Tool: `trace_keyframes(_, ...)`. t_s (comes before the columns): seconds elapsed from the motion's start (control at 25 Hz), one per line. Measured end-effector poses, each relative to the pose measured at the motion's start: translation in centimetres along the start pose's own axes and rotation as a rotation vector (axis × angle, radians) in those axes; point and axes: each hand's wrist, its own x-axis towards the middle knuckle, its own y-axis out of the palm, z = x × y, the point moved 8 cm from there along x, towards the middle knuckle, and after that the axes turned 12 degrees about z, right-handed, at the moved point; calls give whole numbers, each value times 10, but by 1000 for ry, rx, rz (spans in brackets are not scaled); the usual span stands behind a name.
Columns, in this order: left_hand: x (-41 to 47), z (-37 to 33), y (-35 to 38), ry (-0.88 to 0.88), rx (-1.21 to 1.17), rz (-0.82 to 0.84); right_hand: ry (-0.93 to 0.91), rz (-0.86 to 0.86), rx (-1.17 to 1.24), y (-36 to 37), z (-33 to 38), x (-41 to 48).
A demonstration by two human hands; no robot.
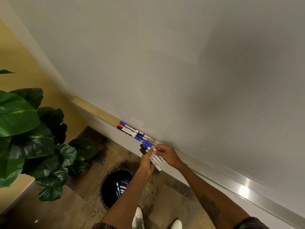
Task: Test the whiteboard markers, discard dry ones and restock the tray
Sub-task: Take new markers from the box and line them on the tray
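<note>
White shoes flank the bin of discards. Left hand clasps a bundle of markers just beside the tray; right hand pinches one marker at the bundle's top. Barrels look light, rigid and slick, so they are probably best gripped mid-barrel.

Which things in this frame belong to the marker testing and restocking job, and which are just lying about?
Part of the job: whiteboard; tray; loose markers on it; bundle of markers gripped by the left hand, right hand pinching one; bin holding thrown-out markers.
Just lying about: leafy plant; small potted plant; white scrap on the floor.
</note>
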Motion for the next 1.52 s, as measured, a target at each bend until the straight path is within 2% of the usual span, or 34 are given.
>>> trace_keyframes(0.12, 1, -2, 3, 10, -43, 21, 65, -101, -33, -20, -15, -3)
trace_keyframes(0.24, -3, -10, 0, 34, -99, 6, 188, -201, -248, -36, -32, -9)
trace_keyframes(0.44, -3, -18, -15, 3, -46, -16, 272, -199, -456, -32, -44, -14)
trace_keyframes(0.64, -3, -24, -20, -23, -2, -17, 331, -180, -486, -24, -55, -8)
trace_keyframes(0.8, -1, -20, -17, -56, -57, 7, 320, -163, -490, -18, -50, -3)
trace_keyframes(0.92, 2, -17, -14, -71, -13, 12, 292, -178, -540, -20, -44, -2)
trace_keyframes(1.04, 11, -11, -10, -57, 17, 2, 161, -209, -484, -19, -20, 0)
trace_keyframes(1.24, 21, 1, 3, -74, 67, -9, -79, -73, -329, -8, 12, 4)
trace_keyframes(1.52, 19, 3, 14, -62, 74, 29, -41, -40, -257, -21, 3, 0)
